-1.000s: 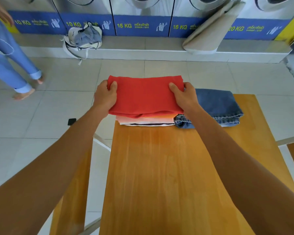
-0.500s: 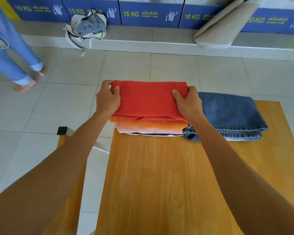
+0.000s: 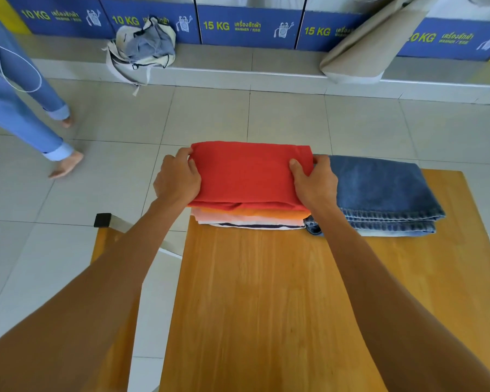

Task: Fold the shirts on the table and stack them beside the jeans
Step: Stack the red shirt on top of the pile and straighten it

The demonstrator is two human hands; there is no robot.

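A folded red cotton shirt lies flat on top of a stack of folded shirts, with orange, pale pink and white dark-striped layers showing at the stack's near edge beneath it. The stack sits at the far left corner of the wooden table. Just to the right of the stack, touching it, lies a pair of folded blue denim jeans, its hems and seams facing the near side.

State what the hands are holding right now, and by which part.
Both hands hold the folded red shirt on top of the shirt stack: the left hand grips its left edge, the right hand its right edge, thumbs on top.
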